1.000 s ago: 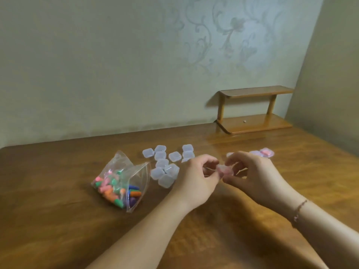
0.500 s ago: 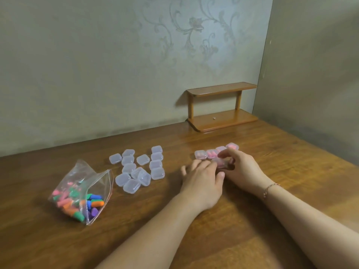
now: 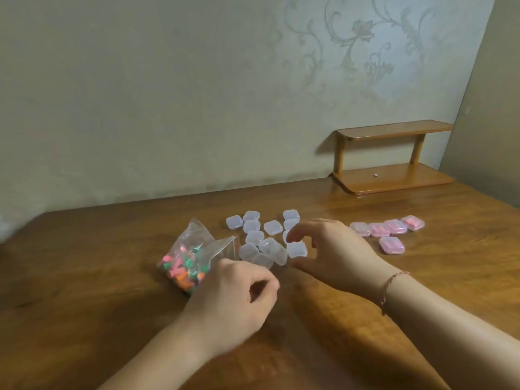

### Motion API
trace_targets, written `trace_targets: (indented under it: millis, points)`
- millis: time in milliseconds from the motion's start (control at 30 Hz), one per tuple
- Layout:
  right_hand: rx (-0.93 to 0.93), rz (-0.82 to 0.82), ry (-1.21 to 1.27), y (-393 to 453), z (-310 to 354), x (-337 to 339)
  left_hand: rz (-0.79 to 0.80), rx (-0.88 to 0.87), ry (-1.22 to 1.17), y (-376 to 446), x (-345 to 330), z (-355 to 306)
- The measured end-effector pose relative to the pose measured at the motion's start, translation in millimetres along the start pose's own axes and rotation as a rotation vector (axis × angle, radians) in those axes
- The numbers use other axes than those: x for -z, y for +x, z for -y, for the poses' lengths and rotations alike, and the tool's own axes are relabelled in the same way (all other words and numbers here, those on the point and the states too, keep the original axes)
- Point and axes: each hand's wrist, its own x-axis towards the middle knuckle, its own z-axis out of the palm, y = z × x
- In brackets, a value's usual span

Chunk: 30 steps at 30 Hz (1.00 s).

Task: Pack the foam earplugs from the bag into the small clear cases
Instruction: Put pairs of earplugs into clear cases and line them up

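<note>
A clear zip bag [image 3: 194,254] of coloured foam earplugs [image 3: 180,268] lies on the wooden table [image 3: 84,277]. Right of it sits a cluster of several small clear empty cases [image 3: 261,237]. Several closed cases with pink earplugs inside [image 3: 388,230] lie further right. My left hand [image 3: 236,299] rests beside the bag's open mouth, fingers curled, holding nothing I can see. My right hand [image 3: 329,249] hovers with spread fingers over the right edge of the empty cases, around one case [image 3: 297,249], not gripping it.
A small two-tier wooden shelf [image 3: 394,159] stands at the back right against the wall, with a tiny object on its lower board. The table's back edge meets the wallpapered wall.
The pink-filled case was set down with the other filled ones. My right hand moved left to the empty cases and my left hand moved to the bag. The camera view swung left.
</note>
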Motion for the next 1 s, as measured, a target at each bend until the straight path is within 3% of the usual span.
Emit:
trace_targets:
  millis: [133, 300, 400, 500, 600, 667, 767, 833, 900, 1000]
  points:
    - [0.156, -0.046, -0.190, 18.5, 22.1, -30.3, -0.167, 0.018, -0.120, -29.6, 32.8, 31.9]
    - [0.296, -0.114, -0.400, 27.9, 28.5, -57.5, -0.304, 0.307, -0.503, -28.8, 48.2, 55.0]
    - [0.305, -0.132, -0.366, 26.1, 28.1, -64.1, -0.401, 0.482, -0.765, -26.0, 58.4, 55.3]
    - [0.335, -0.181, -0.233, 19.0, 31.4, -65.2, -0.442, 0.526, -0.944, -26.8, 61.9, 53.7]
    - [0.356, -0.280, 0.157, 7.2, 41.2, -51.2, -0.374, 0.563, -0.994, -27.6, 61.4, 48.1]
    - [0.460, -0.287, 0.423, -1.9, 54.6, -40.7, -0.205, 0.569, -1.025, -28.1, 58.2, 41.2]
    - [0.632, -0.279, 0.569, -6.5, 68.1, -40.1, 0.082, 0.560, -1.218, -29.0, 52.7, 34.6]
    - [0.661, -0.291, 0.593, -6.0, 69.9, -45.5, 0.193, 0.524, -1.349, -30.5, 50.7, 33.9]
    - [0.652, -0.306, 0.587, -7.3, 67.9, -46.0, 0.208, 0.496, -1.426, -30.7, 48.3, 35.1]
    - [0.601, -0.348, 0.572, -11.2, 64.9, -39.6, 0.096, 0.502, -1.462, -30.2, 45.6, 38.0]
